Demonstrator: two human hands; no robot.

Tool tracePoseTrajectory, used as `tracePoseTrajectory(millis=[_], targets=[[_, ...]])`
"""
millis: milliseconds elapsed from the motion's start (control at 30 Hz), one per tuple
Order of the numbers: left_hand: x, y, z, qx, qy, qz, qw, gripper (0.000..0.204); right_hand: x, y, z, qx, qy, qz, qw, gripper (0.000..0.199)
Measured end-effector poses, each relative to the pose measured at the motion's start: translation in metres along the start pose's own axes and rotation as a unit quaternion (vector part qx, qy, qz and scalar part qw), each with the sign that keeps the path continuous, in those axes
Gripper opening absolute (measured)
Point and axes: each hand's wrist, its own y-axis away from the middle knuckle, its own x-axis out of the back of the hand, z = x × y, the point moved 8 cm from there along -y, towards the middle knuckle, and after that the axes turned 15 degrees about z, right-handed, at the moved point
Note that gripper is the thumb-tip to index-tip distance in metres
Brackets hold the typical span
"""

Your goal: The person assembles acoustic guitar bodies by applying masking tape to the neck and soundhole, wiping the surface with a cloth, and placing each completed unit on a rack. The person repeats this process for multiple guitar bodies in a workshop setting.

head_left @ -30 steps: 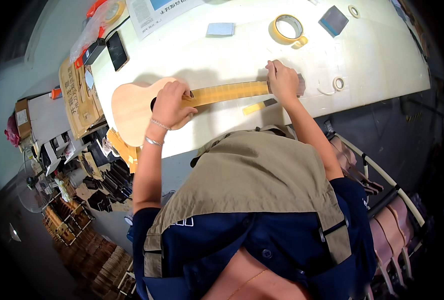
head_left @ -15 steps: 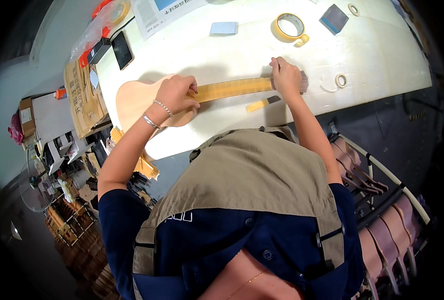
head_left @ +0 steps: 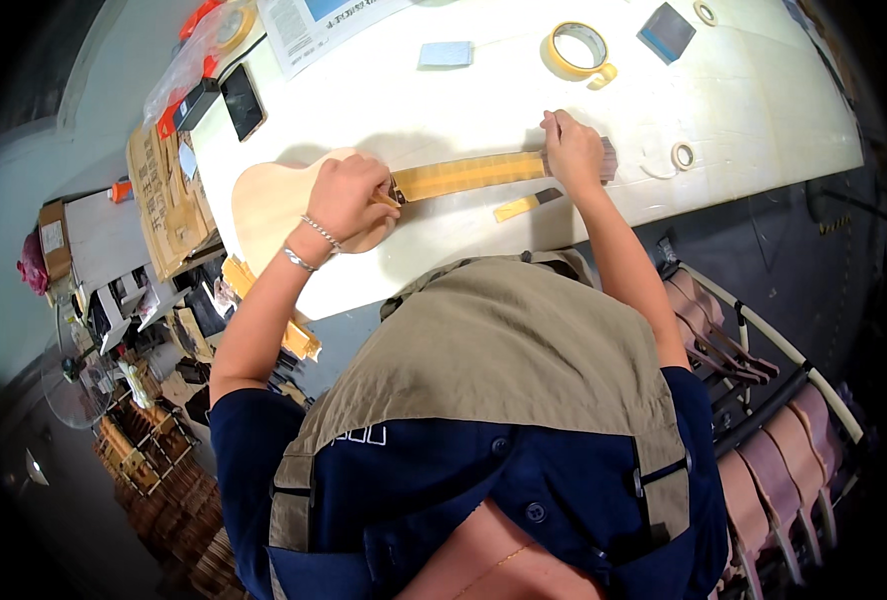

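A small unfinished wooden string instrument lies on the white table [head_left: 764,110], its pale body [head_left: 264,200] to the left. Its neck [head_left: 464,175], covered in yellow masking tape, points right. My left hand [head_left: 349,200] rests on the body where the neck joins it, with the fingers curled around a small dark object at the end of the tape. My right hand [head_left: 574,150] grips the far end of the neck at the headstock and hides most of it. A short strip of yellow tape [head_left: 524,206] lies on the table just below the neck.
Farther back on the table are a roll of yellow tape [head_left: 579,48], a blue block [head_left: 667,30], a light blue pad [head_left: 446,54], a small ring [head_left: 682,155], a dark phone [head_left: 243,88] and a printed sheet [head_left: 314,25]. A rack of wooden necks [head_left: 764,420] stands at my right, cluttered shelves [head_left: 144,330] at my left.
Both hands stay almost where they were on the instrument. My left elbow has swung out to the left, and the view has shifted slightly.
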Motion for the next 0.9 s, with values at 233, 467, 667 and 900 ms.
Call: tracePoseTrajectory(millis=[233,467,667,900], targets=[[0.031,0.0,-0.01,-0.058,0.021,-0.113,0.992,0.022,0.0,-0.002,-0.001,-0.024,0.0,-0.03,0.999,0.028],[0.146,0.045,-0.054,-0.025,-0.009,0.139,0.99,0.016,-0.002,-0.003,0.001,-0.039,0.016,-0.055,0.998,0.03],[0.169,0.23,-0.175,0.506,0.152,0.374,0.762,0.016,-0.006,0.003,0.019,-0.1,0.057,-0.1,0.988,0.037],[-0.004,0.45,-0.176,0.667,0.108,0.54,0.501,0.028,-0.015,0.004,0.012,-0.11,-0.012,-0.139,0.984,0.039]])
